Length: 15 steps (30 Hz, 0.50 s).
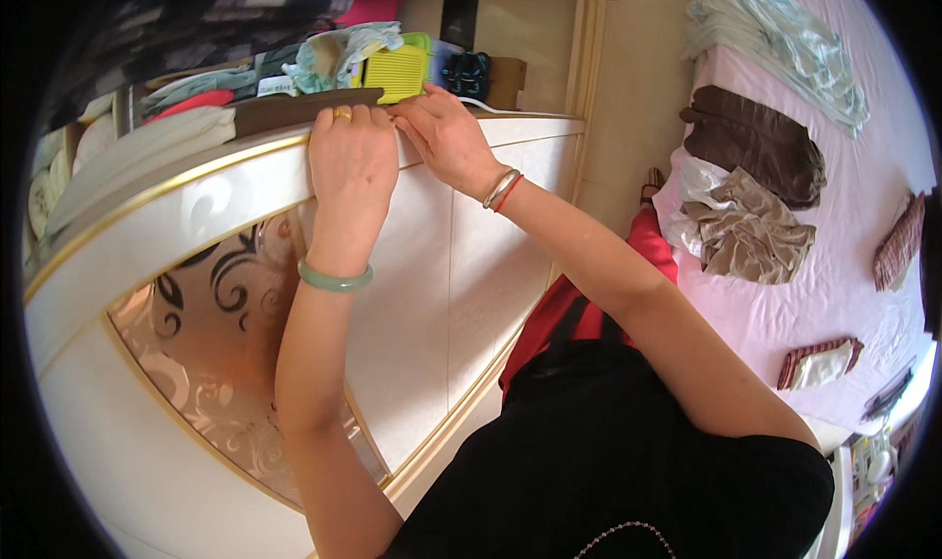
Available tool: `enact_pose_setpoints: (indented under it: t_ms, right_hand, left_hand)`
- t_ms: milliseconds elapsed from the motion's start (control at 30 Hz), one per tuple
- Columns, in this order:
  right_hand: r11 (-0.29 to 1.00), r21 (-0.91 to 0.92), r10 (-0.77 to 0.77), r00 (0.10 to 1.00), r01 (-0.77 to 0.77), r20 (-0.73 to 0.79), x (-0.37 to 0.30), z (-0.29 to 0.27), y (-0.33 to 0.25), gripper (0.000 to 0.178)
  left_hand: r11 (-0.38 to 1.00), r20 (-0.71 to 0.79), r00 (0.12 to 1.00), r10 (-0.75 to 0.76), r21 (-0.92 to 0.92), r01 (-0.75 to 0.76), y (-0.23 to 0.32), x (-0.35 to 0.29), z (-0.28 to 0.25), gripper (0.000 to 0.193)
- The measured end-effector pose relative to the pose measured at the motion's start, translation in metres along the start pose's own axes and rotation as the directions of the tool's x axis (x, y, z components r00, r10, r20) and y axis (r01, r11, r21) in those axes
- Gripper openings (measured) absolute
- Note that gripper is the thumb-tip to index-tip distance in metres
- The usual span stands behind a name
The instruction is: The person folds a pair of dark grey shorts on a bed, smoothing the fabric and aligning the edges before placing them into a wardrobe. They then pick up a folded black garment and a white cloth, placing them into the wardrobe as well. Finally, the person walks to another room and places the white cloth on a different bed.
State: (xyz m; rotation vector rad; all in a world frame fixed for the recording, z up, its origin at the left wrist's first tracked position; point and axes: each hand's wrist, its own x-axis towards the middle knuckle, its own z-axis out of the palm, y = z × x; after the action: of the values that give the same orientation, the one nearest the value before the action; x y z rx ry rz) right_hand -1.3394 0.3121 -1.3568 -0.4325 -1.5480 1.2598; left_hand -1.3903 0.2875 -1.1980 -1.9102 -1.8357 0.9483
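Note:
My left hand (355,161) lies over the front edge of a wardrobe shelf, its fingers curled onto a flat folded brown garment (280,114). The fingertips are hidden from me. Close beside it, my right hand (449,139) is bent at the same edge with its fingers together, near a yellow-green plastic basket (397,73). What lies under those fingers, if anything, cannot be made out. Left of my hands, a white folded cloth (147,157) sits along the shelf front.
Crumpled light-blue cloth (358,49) lies by the basket, with a cardboard box (506,83) farther right. Dark checked clothing (196,19) hangs above. White cabinet panels (402,294) stand below. On the pink bed (726,314) lie a dark brown garment (756,142) and a crumpled taupe one (751,227).

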Motion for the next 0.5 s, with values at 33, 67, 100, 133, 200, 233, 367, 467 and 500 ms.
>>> enact_pose_setpoints:
  t_ms: [33, 67, 100, 133, 200, 233, 367, 467, 500]
  right_hand:
    - [0.999, -0.029, 0.018, 1.000, -0.018, 0.017, -0.006, -0.005, 0.009, 0.014]
    - [0.998, -0.057, 0.038, 0.999, -0.036, 0.033, -0.010, -0.010, 0.019, 0.016]
    - [0.997, -0.081, 0.003, 0.999, 0.001, 0.047, -0.016, -0.013, 0.026, 0.020]
    - [0.998, -0.068, 0.013, 0.999, -0.010, 0.046, -0.018, -0.016, 0.028, 0.021]
    - [0.999, -0.042, 0.034, 0.998, -0.032, 0.044, -0.019, -0.019, 0.034, 0.022]
    - [0.997, -0.069, 0.050, 0.996, -0.046, 0.070, -0.019, -0.019, 0.040, 0.023]
    - [0.989, -0.115, 0.102, 0.987, -0.088, 0.121, -0.025, -0.027, 0.062, 0.035]
    - [0.986, -0.111, 0.130, 0.988, -0.121, 0.086, -0.029, -0.035, 0.077, 0.041]
    - [0.989, -0.100, 0.120, 0.988, -0.111, 0.093, -0.031, -0.037, 0.081, 0.043]
  left_hand:
    - [1.000, 0.007, 1.000, 0.004, -0.005, -0.004, 0.007, 0.003, 0.007, 0.010]
    - [1.000, 0.006, 1.000, 0.016, -0.002, -0.016, 0.010, 0.007, 0.014, 0.010]
    - [1.000, 0.006, 1.000, 0.027, 0.002, -0.027, 0.013, 0.010, 0.021, 0.009]
    - [0.999, 0.013, 0.999, 0.038, 0.006, -0.038, 0.018, 0.013, 0.027, 0.009]
    - [1.000, 0.078, 0.997, 0.018, 0.014, -0.020, 0.029, 0.018, 0.036, 0.012]
    - [0.999, 0.118, 0.993, 0.016, 0.032, -0.020, 0.031, 0.021, 0.043, 0.014]
    - [1.000, 0.200, 0.980, 0.005, 0.001, -0.006, 0.040, 0.029, 0.052, 0.021]
    - [0.999, 0.202, 0.979, -0.031, 0.041, 0.023, 0.051, 0.037, 0.050, 0.030]
    - [0.999, 0.194, 0.981, -0.011, 0.041, 0.003, 0.053, 0.039, 0.050, 0.032]
